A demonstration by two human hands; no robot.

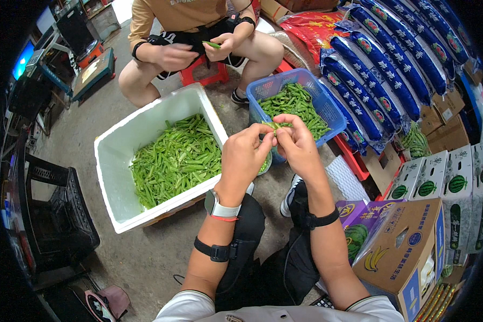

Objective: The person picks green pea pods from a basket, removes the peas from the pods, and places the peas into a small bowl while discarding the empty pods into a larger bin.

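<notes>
In front of me, both hands meet at a green pea pod point(274, 126), which their fingertips pinch. My left hand point(246, 156) is closed on the pod's left side; my right hand point(299, 146) is closed on its right side. Just beyond them sits a blue plastic basket point(255, 114) full of plump green pods point(300, 107). Below my fingers a container with green contents point(265, 164) shows only in part, mostly hidden by my hands. To the left stands a white foam box point(112, 177) holding a heap of flattened, opened-looking pods point(180, 161).
Opposite, a person on a red stool point(205, 72) holds a green pod point(212, 44); their other hand is blurred. Long blue packages point(370, 80) are stacked at right, above cardboard boxes point(400, 247). A black frame-like object point(53, 214) and a platform scale point(94, 74) stand at left.
</notes>
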